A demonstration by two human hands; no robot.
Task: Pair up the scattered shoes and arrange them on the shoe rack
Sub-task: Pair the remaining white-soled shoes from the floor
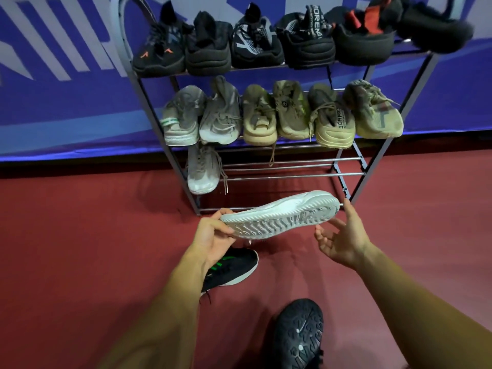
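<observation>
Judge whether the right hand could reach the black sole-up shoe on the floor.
Probably yes: the right hand is open, gripping nothing, and the sole-up shoe lies uncovered beside that arm.

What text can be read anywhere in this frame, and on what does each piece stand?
"MOREN", ends hidden: strap of a black shoe, top row.
"SCAPAD", start hidden: side of a tan shoe, middle row; the smaller line under it is too small to read.
Round badge on the olive shoe: too small to read.
Blue banner: white marks cut off, unreadable.
</observation>
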